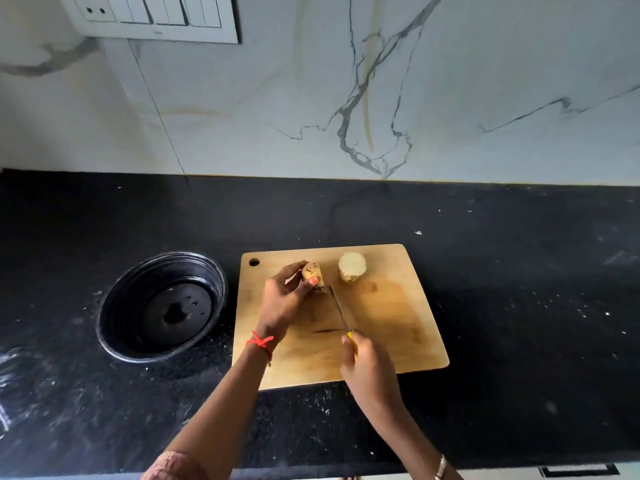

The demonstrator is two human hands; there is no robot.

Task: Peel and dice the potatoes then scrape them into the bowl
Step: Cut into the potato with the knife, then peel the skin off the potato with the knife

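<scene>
Head-worn view, down onto cutting board

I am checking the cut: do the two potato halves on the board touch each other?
Apart. The head view shows a strip of bare cutting board between the potato half in the left hand and the standing half.

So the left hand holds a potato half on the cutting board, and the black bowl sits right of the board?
No: the head view shows the black bowl left of the cutting board. The left hand does hold a potato half there.
</scene>
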